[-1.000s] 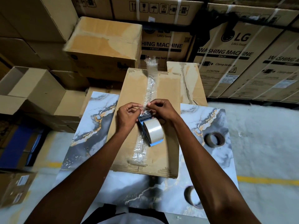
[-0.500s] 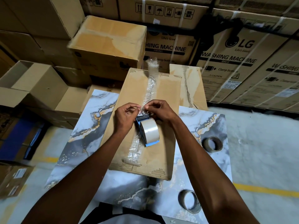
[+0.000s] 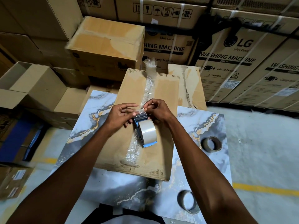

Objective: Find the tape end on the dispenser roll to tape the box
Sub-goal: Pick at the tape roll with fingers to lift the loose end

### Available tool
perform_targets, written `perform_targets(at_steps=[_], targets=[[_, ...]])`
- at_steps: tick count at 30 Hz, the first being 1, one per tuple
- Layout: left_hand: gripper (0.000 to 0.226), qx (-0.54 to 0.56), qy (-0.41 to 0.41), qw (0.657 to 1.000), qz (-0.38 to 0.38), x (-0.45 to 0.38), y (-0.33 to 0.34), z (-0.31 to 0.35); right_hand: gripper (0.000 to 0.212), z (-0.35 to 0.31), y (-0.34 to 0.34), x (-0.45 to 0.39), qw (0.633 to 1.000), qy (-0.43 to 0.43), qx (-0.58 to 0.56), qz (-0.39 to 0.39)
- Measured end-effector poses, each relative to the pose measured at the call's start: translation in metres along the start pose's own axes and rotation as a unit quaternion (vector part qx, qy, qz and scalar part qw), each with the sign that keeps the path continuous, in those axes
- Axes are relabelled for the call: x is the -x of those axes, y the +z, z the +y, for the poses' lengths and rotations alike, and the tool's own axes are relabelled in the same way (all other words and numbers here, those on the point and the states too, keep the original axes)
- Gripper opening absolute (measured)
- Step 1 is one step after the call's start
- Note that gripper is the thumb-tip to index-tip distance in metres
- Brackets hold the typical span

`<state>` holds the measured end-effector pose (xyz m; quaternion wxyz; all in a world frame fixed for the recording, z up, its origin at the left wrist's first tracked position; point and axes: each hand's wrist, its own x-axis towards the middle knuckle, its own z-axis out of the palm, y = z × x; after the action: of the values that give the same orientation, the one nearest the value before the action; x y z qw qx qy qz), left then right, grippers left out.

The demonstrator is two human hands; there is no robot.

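Observation:
A flat cardboard box (image 3: pixel 163 96) lies on the marble-patterned table (image 3: pixel 90 126). A crinkled strip of clear tape (image 3: pixel 149 84) runs along its middle seam and sticks up past the far edge. A blue tape dispenser (image 3: pixel 146 131) with a pale roll rests on the box. My left hand (image 3: pixel 119 115) holds the dispenser's front from the left, index finger stretched out. My right hand (image 3: pixel 157 109) pinches the thin clear tape end just above the dispenser's dark head.
Two brown tape rolls lie on the table, one at the right (image 3: pixel 211 143) and one near the front edge (image 3: pixel 187 202). An open carton (image 3: pixel 32 84) sits to the left. Stacked washing-machine cartons (image 3: pixel 226 59) wall off the back.
My left index finger has straightened out from its pinch. Both hands stay at the dispenser's head. The view has shifted slightly.

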<state>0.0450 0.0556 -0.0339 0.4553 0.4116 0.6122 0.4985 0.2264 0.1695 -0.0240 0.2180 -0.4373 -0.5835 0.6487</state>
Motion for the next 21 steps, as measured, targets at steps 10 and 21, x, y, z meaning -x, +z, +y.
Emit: perform_targets(at_steps=[10,21], targets=[[0.008,-0.010,-0.076,0.994,0.081,-0.013,0.021,-0.003,0.013,0.005,0.003,0.001,0.999,-0.019,0.003,0.036],[0.006,0.018,-0.079,0.992,0.098,-0.012,0.021,-0.008,0.019,0.013,0.016,0.007,0.994,-0.019,-0.013,0.105]])
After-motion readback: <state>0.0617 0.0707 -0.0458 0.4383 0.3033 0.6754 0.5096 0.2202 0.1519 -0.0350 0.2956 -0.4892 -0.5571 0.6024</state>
